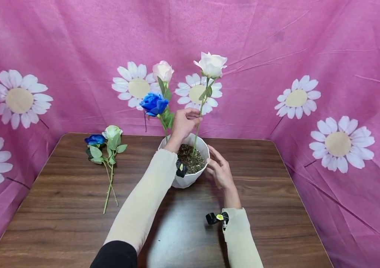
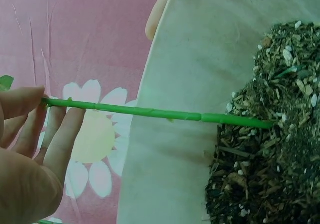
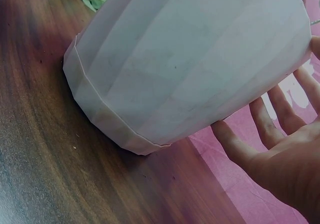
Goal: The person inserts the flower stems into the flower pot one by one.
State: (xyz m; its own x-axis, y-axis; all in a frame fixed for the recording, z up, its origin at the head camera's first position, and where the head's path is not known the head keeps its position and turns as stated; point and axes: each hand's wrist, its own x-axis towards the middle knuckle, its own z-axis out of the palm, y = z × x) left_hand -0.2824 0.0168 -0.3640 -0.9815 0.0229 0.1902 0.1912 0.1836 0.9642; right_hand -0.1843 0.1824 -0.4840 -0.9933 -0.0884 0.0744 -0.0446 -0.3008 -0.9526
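In the head view, my left hand (image 1: 184, 125) pinches the green stem of a tall white rose (image 1: 211, 65) between thumb and fingers. The stem's lower end stands in the dark soil (image 2: 265, 174) of a white faceted pot (image 1: 185, 182), as the left wrist view shows closely. My right hand (image 1: 222, 172) touches the pot's right side with spread fingertips, not curled around it. A blue rose (image 1: 154, 104) and a pale pink rose (image 1: 163, 70) rise at the pot's left side; my left arm hides where their stems enter.
On the left of the wooden table (image 1: 263, 230) lie another blue rose (image 1: 95, 139) and a whitish-green rose (image 1: 112, 131), their stems crossed. Behind the table hangs a pink cloth (image 1: 243, 29) printed with large daisies.
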